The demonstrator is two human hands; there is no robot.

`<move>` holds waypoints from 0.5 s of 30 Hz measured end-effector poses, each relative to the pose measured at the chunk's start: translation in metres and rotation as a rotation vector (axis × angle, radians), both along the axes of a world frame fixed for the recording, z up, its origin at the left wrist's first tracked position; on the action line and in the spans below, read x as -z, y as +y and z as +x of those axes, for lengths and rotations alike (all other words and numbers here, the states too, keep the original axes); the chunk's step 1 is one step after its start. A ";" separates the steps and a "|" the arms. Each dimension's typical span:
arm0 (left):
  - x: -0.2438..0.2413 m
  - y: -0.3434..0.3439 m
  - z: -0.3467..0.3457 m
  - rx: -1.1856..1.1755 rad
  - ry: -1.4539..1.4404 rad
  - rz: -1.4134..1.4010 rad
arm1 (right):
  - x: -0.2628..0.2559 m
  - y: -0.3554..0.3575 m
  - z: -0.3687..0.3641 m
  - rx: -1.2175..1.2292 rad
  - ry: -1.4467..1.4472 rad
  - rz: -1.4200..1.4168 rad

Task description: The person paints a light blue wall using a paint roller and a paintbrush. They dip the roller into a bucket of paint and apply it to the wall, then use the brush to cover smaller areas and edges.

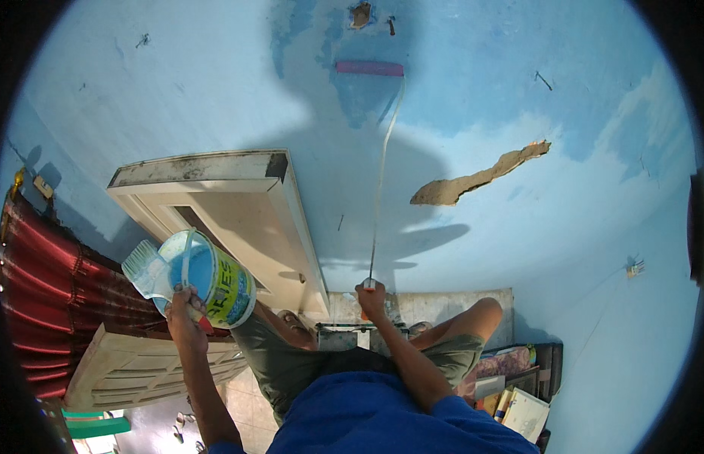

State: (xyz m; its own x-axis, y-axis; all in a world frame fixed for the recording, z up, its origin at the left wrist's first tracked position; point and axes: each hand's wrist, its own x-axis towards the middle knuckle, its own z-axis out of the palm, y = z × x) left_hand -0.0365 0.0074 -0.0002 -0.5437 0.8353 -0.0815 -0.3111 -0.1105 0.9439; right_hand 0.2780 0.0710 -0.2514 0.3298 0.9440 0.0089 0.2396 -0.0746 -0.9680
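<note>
My left hand (186,315) grips the handle of a plastic paint bucket (233,289) holding light blue paint (192,264). The bucket's side bears writing. In the same hand is what looks like a wide paintbrush (145,267), its pale, paint-smeared head leaning over the bucket's left rim and a red end showing below my fingers. My right hand (372,299) is closed around the orange handle of a paint roller. Its long thin rod runs up to a pink-purple roller sleeve (369,68), which is at the blue wall (352,170); contact is hard to tell within my shadow.
I am perched high, knees apart, over a ladder-like support (360,339). A white door (233,227) stands at left, near a red curtain (46,284) and a panelled door (142,363). Broken plaster (482,176) and nails mark the wall. Books (522,411) lie lower right.
</note>
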 end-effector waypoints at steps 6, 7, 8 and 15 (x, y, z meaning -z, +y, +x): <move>-0.005 0.001 0.001 -0.007 -0.005 -0.022 | 0.022 -0.005 0.035 -0.020 -0.084 -0.083; -0.002 0.001 0.000 -0.011 0.001 -0.021 | 0.031 -0.011 0.039 0.021 -0.090 -0.056; -0.001 0.002 0.000 -0.016 0.007 -0.021 | 0.039 -0.017 0.042 0.062 -0.096 -0.028; 0.001 0.000 -0.001 -0.019 0.003 0.000 | 0.041 -0.034 0.061 0.104 -0.152 0.043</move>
